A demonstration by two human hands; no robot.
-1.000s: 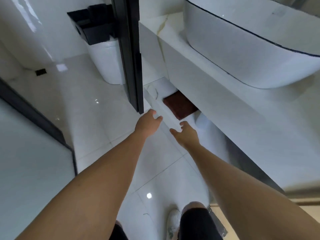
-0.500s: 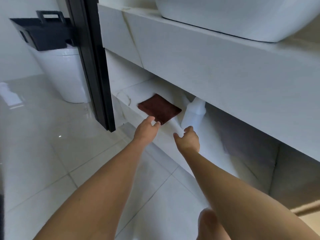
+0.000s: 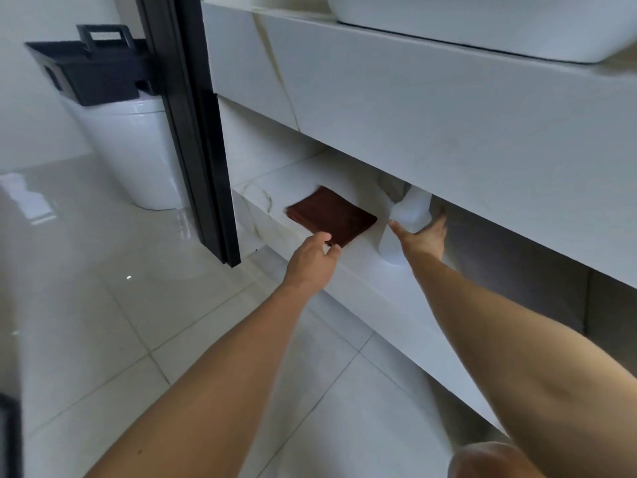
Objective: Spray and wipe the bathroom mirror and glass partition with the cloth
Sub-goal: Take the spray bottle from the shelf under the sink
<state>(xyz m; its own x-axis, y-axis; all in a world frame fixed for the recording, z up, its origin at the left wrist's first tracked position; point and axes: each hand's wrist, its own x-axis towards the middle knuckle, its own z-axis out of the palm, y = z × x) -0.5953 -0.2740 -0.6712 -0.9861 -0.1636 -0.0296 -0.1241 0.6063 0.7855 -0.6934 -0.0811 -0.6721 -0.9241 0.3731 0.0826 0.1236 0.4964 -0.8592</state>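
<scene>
A folded dark brown cloth (image 3: pixel 331 215) lies flat on the low white shelf (image 3: pixel 362 270) under the vanity. My left hand (image 3: pixel 312 260) is at the cloth's near corner, thumb and fingers pinching its edge. A white spray bottle (image 3: pixel 408 215) stands on the shelf just right of the cloth, its top hidden under the counter. My right hand (image 3: pixel 422 236) is spread open against the bottle's front, fingers apart, not closed around it. The black-framed edge of the glass partition (image 3: pixel 193 132) hangs to the left.
The thick white vanity counter (image 3: pixel 431 108) overhangs the shelf, with a white basin (image 3: pixel 482 22) on top. A white toilet (image 3: pixel 138 150) and a black wall holder (image 3: pixel 93 70) sit behind the partition. Glossy floor tiles (image 3: pixel 103 305) lie below; my knee shows at the bottom right.
I have crouched lower and closer to the shelf. My left hand reached the cloth's corner and my right hand moved forward to the spray bottle, fingers spreading.
</scene>
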